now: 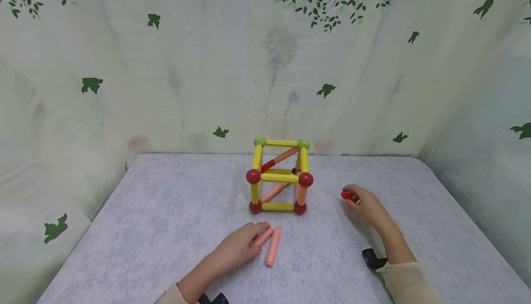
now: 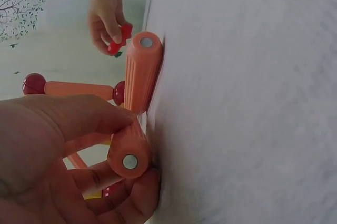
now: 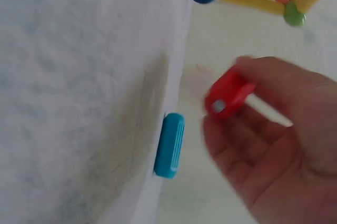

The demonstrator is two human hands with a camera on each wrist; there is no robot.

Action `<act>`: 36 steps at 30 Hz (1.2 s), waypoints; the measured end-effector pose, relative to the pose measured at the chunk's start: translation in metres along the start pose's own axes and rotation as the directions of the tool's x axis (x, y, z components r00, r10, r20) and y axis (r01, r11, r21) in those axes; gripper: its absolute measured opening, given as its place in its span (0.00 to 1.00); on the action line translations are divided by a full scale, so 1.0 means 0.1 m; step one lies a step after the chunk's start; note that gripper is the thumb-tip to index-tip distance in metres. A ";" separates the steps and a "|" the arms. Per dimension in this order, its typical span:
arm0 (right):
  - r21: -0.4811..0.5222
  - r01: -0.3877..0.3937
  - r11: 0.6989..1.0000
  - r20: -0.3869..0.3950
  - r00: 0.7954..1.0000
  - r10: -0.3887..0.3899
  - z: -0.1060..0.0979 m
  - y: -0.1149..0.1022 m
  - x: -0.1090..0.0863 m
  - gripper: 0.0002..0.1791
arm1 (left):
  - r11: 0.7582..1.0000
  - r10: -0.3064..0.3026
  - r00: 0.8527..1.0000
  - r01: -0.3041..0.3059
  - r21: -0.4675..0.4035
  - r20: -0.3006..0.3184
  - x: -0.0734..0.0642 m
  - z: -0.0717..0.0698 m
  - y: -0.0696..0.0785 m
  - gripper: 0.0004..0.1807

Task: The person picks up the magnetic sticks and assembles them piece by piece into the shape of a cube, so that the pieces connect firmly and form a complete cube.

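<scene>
My left hand (image 1: pixel 240 245) pinches a salmon-pink magnetic stick (image 2: pixel 129 153) between thumb and fingers, low over the table. Its round metal end faces the left wrist camera. A second pink magnetic stick (image 1: pixel 273 247) lies on the table just right of that hand. Off to the right, my right hand (image 1: pixel 367 205) grips a small red magnetic piece (image 3: pixel 227 95) with a metal dot on its end; the fingers hide part of it. Between and beyond the hands stands a cube-like frame (image 1: pixel 279 178) of yellow, pink and red sticks joined by red, green and blue balls.
In the right wrist view a teal stick (image 3: pixel 169 145) lies on the table, near that hand. The grey table (image 1: pixel 166 212) ends at a pale curtain (image 1: pixel 240 64) printed with leaves. Dark wrist cameras (image 1: pixel 373 259) sit at both sleeves.
</scene>
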State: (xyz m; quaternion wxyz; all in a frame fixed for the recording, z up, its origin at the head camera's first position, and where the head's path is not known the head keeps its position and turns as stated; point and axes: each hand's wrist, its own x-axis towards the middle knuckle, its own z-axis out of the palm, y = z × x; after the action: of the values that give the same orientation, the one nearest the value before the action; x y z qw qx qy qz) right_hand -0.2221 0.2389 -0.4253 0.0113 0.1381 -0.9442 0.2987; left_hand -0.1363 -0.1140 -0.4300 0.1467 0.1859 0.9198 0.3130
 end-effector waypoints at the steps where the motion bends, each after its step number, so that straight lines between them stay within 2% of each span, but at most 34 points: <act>1: 0.027 0.014 1.000 -0.005 1.000 -0.014 0.00 -0.06 -0.01 0.19 | 1.000 0.003 1.000 -0.003 -0.008 -0.001 0.00 -0.02 -0.01 0.28; 7: 0.110 0.144 0.983 0.023 0.989 -0.147 -0.02 -0.44 -0.11 0.18 | 0.995 0.027 1.000 -0.027 -0.094 -0.001 -0.01 -0.14 -0.04 0.31; 9: 0.116 0.196 0.974 0.038 0.979 -0.202 -0.04 -0.58 -0.14 0.18 | 0.987 0.035 0.999 -0.039 -0.157 -0.030 -0.02 -0.18 -0.03 0.30; 13: 0.099 0.285 0.953 0.059 0.955 -0.291 0.01 -0.85 -0.19 0.18 | 0.957 0.059 0.990 -0.094 -0.275 -0.130 -0.03 -0.22 -0.01 0.28; 15: 0.082 0.332 0.940 0.053 0.940 -0.337 0.07 -0.95 -0.19 0.18 | 0.942 0.079 0.977 -0.138 -0.305 -0.199 -0.03 -0.23 -0.01 0.26; 19: 0.017 0.381 0.924 0.026 0.924 -0.382 0.26 -1.10 -0.13 0.18 | 0.932 0.122 0.929 -0.228 -0.281 -0.349 -0.04 -0.22 0.00 0.24; 22: -0.076 0.400 0.913 0.015 0.917 -0.400 0.40 -1.17 -0.06 0.17 | 0.928 0.130 0.896 -0.260 -0.265 -0.424 -0.04 -0.22 0.00 0.26; 27: -0.270 0.421 0.866 0.027 0.902 -0.430 0.58 -1.22 0.06 0.15 | 0.914 0.134 0.874 -0.291 -0.282 -0.467 -0.04 -0.22 -0.01 0.24; 30: -0.324 0.428 0.844 0.031 0.896 -0.442 0.62 -1.23 0.11 0.15 | 0.906 0.140 0.860 -0.311 -0.286 -0.491 -0.03 -0.21 -0.01 0.21; 32: -0.334 0.424 0.842 0.034 0.898 -0.439 0.64 -1.24 0.13 0.14 | 0.902 0.139 0.851 -0.320 -0.291 -0.506 -0.01 -0.21 -0.01 0.20; 36: -0.325 0.394 0.860 0.050 0.915 -0.400 0.66 -1.27 0.16 0.15 | 0.885 0.121 0.839 -0.333 -0.325 -0.530 0.02 -0.21 0.02 0.18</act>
State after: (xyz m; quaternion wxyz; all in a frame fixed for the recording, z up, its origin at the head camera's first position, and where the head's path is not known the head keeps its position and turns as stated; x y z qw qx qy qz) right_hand -0.1991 0.0983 -0.4068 0.1043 0.3227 -0.9317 0.1297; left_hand -0.1456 -0.1229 -0.4133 -0.0978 0.1752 0.8117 0.5486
